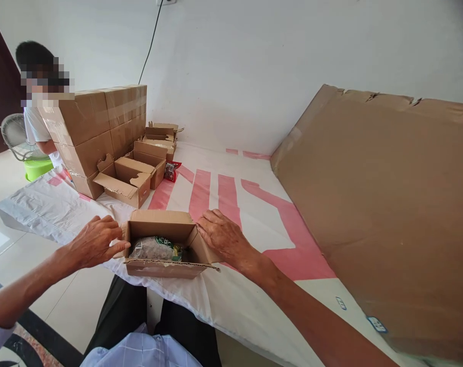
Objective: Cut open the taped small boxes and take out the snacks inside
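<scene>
An open cardboard box (166, 269) sits in front of me at the near edge of the cloth-covered table. Inside it lies a clear plastic bag (154, 249) with green print and greyish-brown contents that I cannot make out. My left hand (97, 240) grips the flap at the box's left end, its thumb reaching over toward the inside. At the opposite end my right hand (226, 237) has its fingers bent over the right flap. The box's long flaps stand apart, so the bag shows from above.
Taped cartons (89, 114) are stacked at the back left, beside a person (40, 122). Several smaller open boxes (126, 178) stand before them, near a red packet (172, 172). A large cardboard sheet (388, 204) leans on the right. The table has a white-and-pink cloth (262, 209).
</scene>
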The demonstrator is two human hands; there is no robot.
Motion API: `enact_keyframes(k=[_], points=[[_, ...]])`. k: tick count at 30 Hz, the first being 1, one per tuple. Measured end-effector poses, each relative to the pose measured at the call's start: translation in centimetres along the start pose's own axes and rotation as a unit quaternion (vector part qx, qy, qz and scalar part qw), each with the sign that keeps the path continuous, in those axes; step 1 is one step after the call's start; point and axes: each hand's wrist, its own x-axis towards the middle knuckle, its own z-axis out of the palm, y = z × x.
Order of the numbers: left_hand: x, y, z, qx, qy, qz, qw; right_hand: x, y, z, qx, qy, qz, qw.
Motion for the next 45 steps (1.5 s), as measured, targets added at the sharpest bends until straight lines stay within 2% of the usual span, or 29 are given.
enact_keyframes(k=[2, 4, 7, 10, 15, 17, 19, 21, 22, 23, 25, 30, 35, 38, 42, 45], points=[[-1.2, 0.6, 1.8, -0.033, 0.012, -0.070, 0.997, -0.5, -0.4, 1.3, 0.047, 0.011, 0.022, 0.999], [-1.7, 1.6, 3.4, -0.078, 0.017, -0.132, 0.988, -1.2, -0.7, 2.8, 0.148, 0.020, 0.071, 0.986], [-1.4, 3.2, 4.8, -0.122, 0.014, -0.186, 0.975, -2.1, -1.1, 4.8, 0.305, 0.040, 0.158, 0.938], [-0.1, 3.9, 5.1, -0.117, 0.016, -0.213, 0.970, -2.2, -1.1, 6.3, 0.392, 0.073, 0.199, 0.895], [3.0, 2.3, 4.6, -0.088, -0.014, -0.263, 0.961, 0.0, -0.9, 7.5, 0.431, 0.133, 0.227, 0.863], [3.8, 1.5, 4.4, -0.057, 0.035, -0.269, 0.961, 1.1, -0.9, 7.8, 0.433, 0.155, 0.236, 0.856], [4.1, 1.2, 4.2, -0.039, 0.117, -0.213, 0.969, 1.7, -0.8, 7.9, 0.436, 0.166, 0.242, 0.851], [3.7, 1.4, 4.1, -0.050, 0.176, -0.113, 0.977, 1.8, -0.8, 7.9, 0.439, 0.169, 0.244, 0.848], [3.4, 1.7, 4.2, -0.060, 0.185, -0.069, 0.978, 1.7, -0.8, 7.9, 0.439, 0.169, 0.245, 0.848], [2.9, 2.0, 4.3, -0.067, 0.183, -0.038, 0.980, 1.6, -0.8, 7.9, 0.439, 0.168, 0.245, 0.848], [1.9, 2.8, 4.7, -0.064, 0.163, -0.017, 0.984, 1.4, -0.8, 7.8, 0.438, 0.167, 0.248, 0.848], [0.4, 4.0, 5.7, -0.037, 0.111, -0.052, 0.992, 1.5, -0.8, 7.8, 0.443, 0.167, 0.247, 0.846], [0.9, 4.9, 4.9, -0.008, 0.070, -0.066, 0.995, 1.2, -0.8, 7.7, 0.437, 0.166, 0.240, 0.851], [1.4, 4.9, 4.6, -0.004, 0.073, -0.071, 0.995, 1.1, -1.0, 7.5, 0.430, 0.161, 0.231, 0.858], [2.2, 4.3, 5.2, -0.021, 0.099, -0.101, 0.990, 1.3, -1.2, 7.4, 0.408, 0.158, 0.232, 0.869], [2.5, 4.3, 5.5, -0.016, 0.112, -0.119, 0.986, 1.0, -1.8, 6.7, 0.341, 0.176, 0.224, 0.896]])
